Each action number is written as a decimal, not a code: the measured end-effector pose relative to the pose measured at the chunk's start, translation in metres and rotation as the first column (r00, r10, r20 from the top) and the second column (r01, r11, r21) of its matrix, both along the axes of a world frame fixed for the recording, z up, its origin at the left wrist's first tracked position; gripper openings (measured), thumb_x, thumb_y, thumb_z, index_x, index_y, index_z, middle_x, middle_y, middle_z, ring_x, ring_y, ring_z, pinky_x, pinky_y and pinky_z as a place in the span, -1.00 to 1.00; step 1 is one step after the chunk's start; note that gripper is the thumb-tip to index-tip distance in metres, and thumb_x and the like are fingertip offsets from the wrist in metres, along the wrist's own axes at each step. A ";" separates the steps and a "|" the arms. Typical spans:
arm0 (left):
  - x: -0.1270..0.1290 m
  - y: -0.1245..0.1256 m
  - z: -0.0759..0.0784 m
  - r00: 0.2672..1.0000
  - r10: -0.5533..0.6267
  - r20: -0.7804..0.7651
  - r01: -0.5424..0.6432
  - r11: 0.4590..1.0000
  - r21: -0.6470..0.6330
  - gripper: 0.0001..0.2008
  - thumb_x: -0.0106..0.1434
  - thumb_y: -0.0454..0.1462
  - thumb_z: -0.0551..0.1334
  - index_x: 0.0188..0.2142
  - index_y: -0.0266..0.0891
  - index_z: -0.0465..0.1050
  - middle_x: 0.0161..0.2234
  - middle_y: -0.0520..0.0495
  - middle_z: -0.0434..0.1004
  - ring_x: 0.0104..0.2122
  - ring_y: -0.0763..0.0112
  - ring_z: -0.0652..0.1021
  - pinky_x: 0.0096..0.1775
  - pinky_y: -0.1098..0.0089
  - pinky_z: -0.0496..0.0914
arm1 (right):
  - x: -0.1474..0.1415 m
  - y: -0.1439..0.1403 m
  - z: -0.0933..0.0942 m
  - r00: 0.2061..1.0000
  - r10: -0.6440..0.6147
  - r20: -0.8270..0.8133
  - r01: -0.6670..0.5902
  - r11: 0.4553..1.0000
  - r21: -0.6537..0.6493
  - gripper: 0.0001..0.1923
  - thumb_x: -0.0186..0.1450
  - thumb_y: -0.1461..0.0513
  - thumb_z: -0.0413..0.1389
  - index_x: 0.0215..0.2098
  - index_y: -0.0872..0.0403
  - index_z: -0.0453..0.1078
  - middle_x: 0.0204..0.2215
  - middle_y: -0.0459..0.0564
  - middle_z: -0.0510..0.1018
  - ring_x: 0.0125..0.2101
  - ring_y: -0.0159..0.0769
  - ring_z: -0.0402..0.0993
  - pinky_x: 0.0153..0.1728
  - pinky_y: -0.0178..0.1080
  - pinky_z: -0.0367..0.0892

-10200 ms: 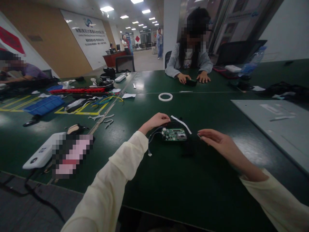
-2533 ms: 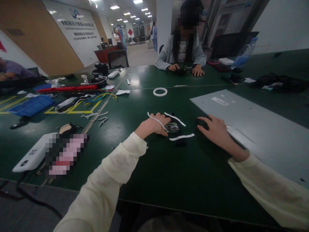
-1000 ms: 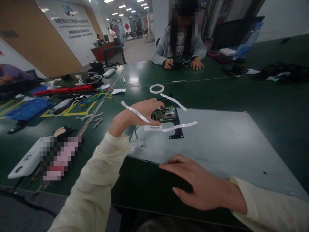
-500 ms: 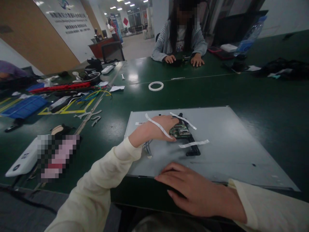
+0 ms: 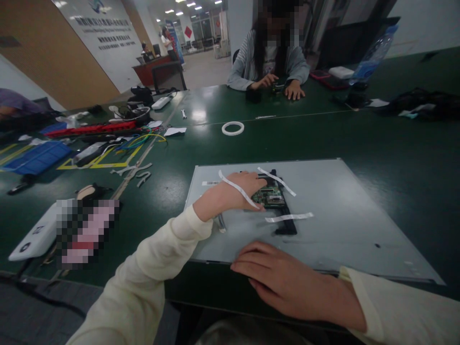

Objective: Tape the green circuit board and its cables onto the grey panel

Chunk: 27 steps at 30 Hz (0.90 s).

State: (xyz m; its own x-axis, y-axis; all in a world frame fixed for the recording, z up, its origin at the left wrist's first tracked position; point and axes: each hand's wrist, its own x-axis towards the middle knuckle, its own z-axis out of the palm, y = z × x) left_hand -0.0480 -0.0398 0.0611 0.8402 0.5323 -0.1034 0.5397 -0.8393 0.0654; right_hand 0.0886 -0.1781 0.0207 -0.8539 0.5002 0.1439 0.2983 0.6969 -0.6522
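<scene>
A flat grey panel (image 5: 345,215) lies on the green table in front of me. On its far part my left hand (image 5: 239,188) is closed on the left side of a green circuit board (image 5: 268,195) set in a black bracket (image 5: 288,223). White tape strips cling to the bracket's top (image 5: 278,182) and its lower leg (image 5: 289,217). Another white strip (image 5: 233,186) lies across the back of my left hand. My right hand (image 5: 283,278) rests at the panel's near edge, fingers stretched and holding nothing. A short ribbon cable (image 5: 221,223) shows below my left wrist.
Beyond the panel lies a white tape roll (image 5: 233,128). At left are a blue tray (image 5: 38,155), tangled wires (image 5: 143,139) and a white power bank (image 5: 39,235). A co-worker (image 5: 269,67) sits opposite; a water bottle (image 5: 373,55) stands at far right.
The bracket and board have turned slightly on the panel, the top shifting right and the lower leg left, with my left hand moving along. My right hand stays put. The co-worker's one hand has risen.
</scene>
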 end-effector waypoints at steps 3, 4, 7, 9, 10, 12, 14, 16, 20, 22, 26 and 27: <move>-0.014 0.006 0.018 0.997 0.063 0.038 -0.061 0.997 -0.045 -0.54 0.21 0.02 0.12 -0.06 -0.26 0.33 -0.16 -0.16 0.44 -0.17 0.24 0.48 -0.12 0.31 0.32 | 0.000 0.000 -0.002 1.000 -0.008 -0.006 0.008 1.000 0.011 -0.64 0.30 0.37 -0.10 0.05 0.15 0.28 -0.06 0.02 0.41 -0.02 -0.30 0.22 0.04 -0.23 0.19; -0.021 0.010 0.024 0.990 0.132 0.046 -0.130 0.990 -0.054 -0.55 0.24 0.01 0.07 -0.05 -0.26 0.33 -0.14 -0.16 0.44 -0.15 0.26 0.48 -0.10 0.31 0.32 | -0.001 -0.001 -0.003 1.000 -0.011 -0.012 0.011 1.000 0.017 -0.63 0.30 0.38 -0.10 0.05 0.15 0.27 -0.05 0.03 0.40 -0.02 -0.30 0.22 0.04 -0.23 0.19; -0.047 0.023 0.038 0.933 0.360 0.018 -0.357 0.931 -0.080 -0.52 0.29 -0.02 -0.02 0.04 -0.29 0.27 -0.03 -0.20 0.42 -0.03 0.21 0.44 -0.02 0.28 0.28 | -0.002 0.000 -0.003 1.000 -0.015 -0.023 0.015 1.000 0.019 -0.61 0.30 0.42 -0.14 0.06 0.16 0.27 -0.05 0.04 0.40 -0.02 -0.31 0.21 0.04 -0.23 0.19; -0.065 0.030 0.041 0.856 0.516 -0.034 -0.515 0.846 -0.136 -0.48 0.30 -0.03 -0.04 0.13 -0.31 0.18 0.07 -0.23 0.36 0.02 0.17 0.42 -0.01 0.27 0.28 | -0.003 0.001 -0.002 1.000 -0.020 -0.021 0.020 1.000 0.003 -0.60 0.30 0.44 -0.16 0.06 0.16 0.27 -0.06 0.03 0.41 -0.03 -0.32 0.21 0.04 -0.24 0.19; -0.073 0.032 0.040 0.815 0.577 -0.050 -0.577 0.802 -0.154 -0.46 0.30 -0.04 -0.05 0.16 -0.32 0.14 0.11 -0.25 0.31 0.05 0.15 0.39 0.01 0.27 0.27 | -0.004 0.001 -0.002 0.999 -0.025 -0.024 0.025 1.000 -0.002 -0.60 0.31 0.45 -0.17 0.05 0.16 0.28 -0.07 0.03 0.41 -0.04 -0.33 0.21 0.04 -0.25 0.19; -0.088 0.034 0.035 0.757 0.651 -0.065 -0.648 0.733 -0.208 -0.42 0.30 -0.07 -0.06 0.22 -0.36 0.03 0.19 -0.27 0.19 0.13 0.16 0.31 0.08 0.27 0.20 | -0.005 0.003 -0.003 0.999 -0.040 -0.034 0.039 0.999 -0.008 -0.61 0.32 0.44 -0.17 0.05 0.15 0.28 -0.07 0.02 0.41 -0.04 -0.33 0.21 0.05 -0.25 0.18; -0.099 0.032 0.025 0.723 0.685 -0.089 -0.678 0.678 -0.283 -0.38 0.30 -0.09 -0.08 0.25 -0.41 -0.07 0.23 -0.28 0.09 0.19 0.20 0.23 0.13 0.30 0.13 | -0.007 0.005 -0.005 0.997 -0.059 -0.042 0.059 0.998 -0.014 -0.62 0.33 0.43 -0.17 0.05 0.14 0.28 -0.06 0.01 0.41 -0.04 -0.32 0.21 0.05 -0.25 0.18; -0.106 0.030 0.014 0.699 0.707 -0.108 -0.695 0.636 -0.335 -0.36 0.30 -0.07 -0.10 0.27 -0.41 -0.11 0.27 -0.25 -0.03 0.23 0.21 0.14 0.17 0.29 0.06 | -0.008 0.007 -0.009 0.996 -0.079 -0.040 0.079 0.997 -0.015 -0.63 0.34 0.41 -0.15 0.05 0.11 0.28 -0.05 0.00 0.40 -0.04 -0.31 0.20 0.05 -0.23 0.18; -0.108 0.032 -0.014 0.694 0.718 -0.056 -0.687 0.638 -0.348 -0.41 0.31 -0.12 -0.10 0.27 -0.37 -0.09 0.28 -0.24 -0.05 0.25 0.25 0.07 0.19 0.29 0.04 | -0.010 0.014 -0.015 0.994 -0.099 -0.043 0.100 0.995 0.026 -0.63 0.33 0.42 -0.14 0.04 0.11 0.30 -0.05 0.01 0.40 -0.04 -0.29 0.20 0.04 -0.22 0.19; -0.103 0.035 -0.029 0.680 0.733 -0.025 -0.703 0.642 -0.306 -0.44 0.32 -0.15 -0.09 0.26 -0.36 -0.06 0.27 -0.30 -0.03 0.26 0.14 0.03 0.18 0.17 0.06 | -0.011 0.017 -0.015 0.994 -0.104 -0.041 0.105 0.994 0.041 -0.60 0.31 0.44 -0.15 0.04 0.11 0.30 -0.05 0.01 0.40 -0.03 -0.30 0.21 0.04 -0.21 0.19; -0.091 0.038 -0.057 0.673 0.735 0.084 -0.717 0.676 -0.169 -0.48 0.34 -0.18 -0.04 0.24 -0.34 0.01 0.28 -0.39 -0.16 0.27 0.04 -0.05 0.19 0.12 0.00 | -0.011 0.024 -0.016 0.990 -0.134 -0.047 0.137 0.988 0.066 -0.60 0.31 0.45 -0.15 0.03 0.12 0.31 -0.06 0.03 0.41 -0.05 -0.29 0.24 0.04 -0.20 0.21; -0.089 0.038 -0.062 0.668 0.735 0.117 -0.722 0.678 -0.137 -0.48 0.33 -0.18 -0.02 0.24 -0.31 0.00 0.29 -0.37 -0.20 0.28 0.04 -0.08 0.20 0.11 -0.03 | -0.011 0.026 -0.016 0.989 -0.143 -0.048 0.147 0.987 0.072 -0.61 0.31 0.45 -0.14 0.02 0.12 0.32 -0.07 0.02 0.42 -0.05 -0.29 0.24 0.03 -0.19 0.22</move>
State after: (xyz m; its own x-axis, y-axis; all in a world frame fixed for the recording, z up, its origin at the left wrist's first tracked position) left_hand -0.1374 -0.0017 -0.0010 0.1956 0.9777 -0.0765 0.9549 -0.1721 0.2419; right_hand 0.0771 -0.1525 0.0048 -0.7654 0.6046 0.2206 0.3729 0.6960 -0.6136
